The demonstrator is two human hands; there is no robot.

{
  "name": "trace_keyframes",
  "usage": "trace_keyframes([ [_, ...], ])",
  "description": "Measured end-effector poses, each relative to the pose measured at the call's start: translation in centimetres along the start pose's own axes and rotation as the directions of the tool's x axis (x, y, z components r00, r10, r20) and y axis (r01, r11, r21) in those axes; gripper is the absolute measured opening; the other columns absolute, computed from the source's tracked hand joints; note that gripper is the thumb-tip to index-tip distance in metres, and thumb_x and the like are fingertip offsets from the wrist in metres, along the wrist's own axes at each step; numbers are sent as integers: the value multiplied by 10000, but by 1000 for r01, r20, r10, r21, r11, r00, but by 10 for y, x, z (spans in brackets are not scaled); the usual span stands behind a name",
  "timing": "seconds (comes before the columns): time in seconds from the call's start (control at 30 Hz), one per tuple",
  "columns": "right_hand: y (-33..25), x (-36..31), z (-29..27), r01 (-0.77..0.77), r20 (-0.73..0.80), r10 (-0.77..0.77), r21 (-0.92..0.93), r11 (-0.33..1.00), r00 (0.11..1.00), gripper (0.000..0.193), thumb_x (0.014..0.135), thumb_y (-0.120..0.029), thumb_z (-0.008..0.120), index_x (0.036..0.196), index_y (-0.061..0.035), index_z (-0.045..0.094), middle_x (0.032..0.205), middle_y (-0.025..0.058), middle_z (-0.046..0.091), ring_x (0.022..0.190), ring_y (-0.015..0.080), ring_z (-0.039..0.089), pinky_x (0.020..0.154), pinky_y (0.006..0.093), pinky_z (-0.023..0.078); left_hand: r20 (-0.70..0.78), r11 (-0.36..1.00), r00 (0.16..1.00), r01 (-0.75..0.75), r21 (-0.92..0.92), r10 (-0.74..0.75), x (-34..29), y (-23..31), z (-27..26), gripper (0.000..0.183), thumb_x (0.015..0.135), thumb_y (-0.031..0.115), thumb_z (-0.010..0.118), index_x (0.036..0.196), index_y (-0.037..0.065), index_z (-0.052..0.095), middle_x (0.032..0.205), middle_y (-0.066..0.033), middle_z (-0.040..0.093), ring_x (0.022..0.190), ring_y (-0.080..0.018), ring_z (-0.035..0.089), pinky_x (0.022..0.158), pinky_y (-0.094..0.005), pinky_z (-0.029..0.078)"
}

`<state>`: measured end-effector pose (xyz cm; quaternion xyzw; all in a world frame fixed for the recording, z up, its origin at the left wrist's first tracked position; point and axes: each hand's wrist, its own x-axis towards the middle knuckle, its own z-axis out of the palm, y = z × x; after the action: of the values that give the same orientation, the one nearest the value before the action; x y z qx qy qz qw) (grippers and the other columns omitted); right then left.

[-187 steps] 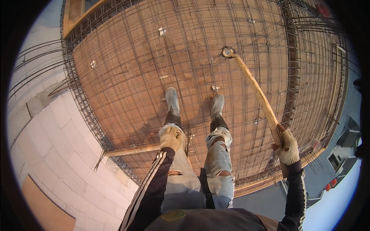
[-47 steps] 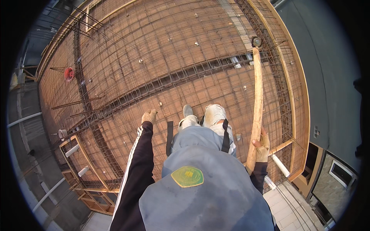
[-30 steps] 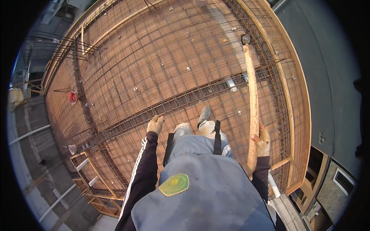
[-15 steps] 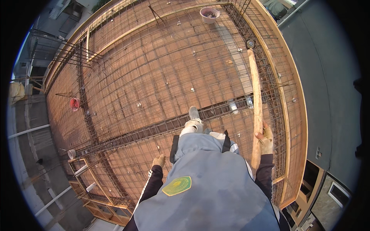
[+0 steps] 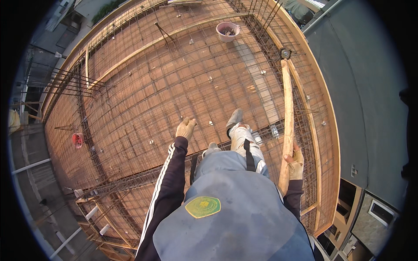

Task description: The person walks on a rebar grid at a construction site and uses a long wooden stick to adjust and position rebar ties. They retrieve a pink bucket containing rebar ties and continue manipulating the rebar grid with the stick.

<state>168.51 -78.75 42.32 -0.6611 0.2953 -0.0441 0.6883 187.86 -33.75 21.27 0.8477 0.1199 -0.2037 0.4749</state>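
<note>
A long, pale wooden pole runs along my right side, with a dark metal piece with a round centre at its far end. Wrapped around the lower part of the pole is my right hand, in a tan fingerless glove. Out in front to the left, my left hand hangs over the reinforcing bar grid with fingers loosely bent; nothing shows in it. My feet stand on the grid, the right one ahead, beside a denser band of bars.
A pink bucket with dark bits inside stands at the far side, and a red bucket at left. Upright bars stick up. Wooden edge boards border the deck. White pipe pieces lie at lower left.
My left hand has swung forward and up, away from my side. I have stepped ahead, so the grid and buckets have shifted in view. My right hand still grips the pole.
</note>
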Motion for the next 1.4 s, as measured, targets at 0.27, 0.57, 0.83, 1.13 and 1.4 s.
trace_keyframes([
  [0.27, -21, 184, 15, -82, 49, 78, 95, 992, 996, 790, 785, -55, 761, 1514, 21, 466, 1411, 130, 576, 1250, 225, 572, 1067, 342, 446, 111, 948, 942, 312, 65, -318, 59, 10, 40, 444, 963, 437, 588, 1106, 40, 725, 993, -95, 750, 932, -216, 684, 843, -356, 509],
  [0.57, -114, 358, 24, -103, 131, 99, 26, 994, 986, 743, 816, -27, 722, 1516, 0, 474, 1384, 119, 597, 1232, 214, 581, 1056, 342, 460, 74, 685, 780, 586, -434, -621, 87, 49, 51, 333, 963, 341, 665, 1095, 36, 657, 917, -51, 677, 795, -172, 636, 688, -319, 480],
  [0.83, -172, 471, 68, -68, 226, 52, 64, 996, 973, 793, 790, -79, 776, 1507, 43, 460, 1400, 142, 584, 1268, 242, 570, 1088, 344, 435, 3, 825, 872, 464, -324, -489, 202, 148, 58, 268, 950, 298, 623, 922, 33, 648, 832, -28, 659, 767, -132, 580, 713, -292, 464],
  [1.13, -209, 603, 168, -55, 176, 51, 16, 998, 983, 808, 796, -96, 777, 1520, 35, 444, 1360, 137, 603, 1197, 223, 601, 1045, 351, 473, 94, 836, 869, 494, -239, -486, 383, 133, 42, 379, 913, 413, 608, 948, 45, 691, 834, -128, 702, 831, -196, 663, 809, -364, 508],
  [1.4, -254, 721, 264, -146, 191, 148, -25, 989, 970, 865, 791, -176, 811, 1540, 15, 422, 1365, 138, 603, 1196, 225, 607, 1033, 344, 477, 74, 930, 946, 325, -172, -317, 642, 239, -13, 331, 976, 354, 618, 988, 27, 666, 831, -23, 629, 746, -131, 559, 691, -296, 443],
])
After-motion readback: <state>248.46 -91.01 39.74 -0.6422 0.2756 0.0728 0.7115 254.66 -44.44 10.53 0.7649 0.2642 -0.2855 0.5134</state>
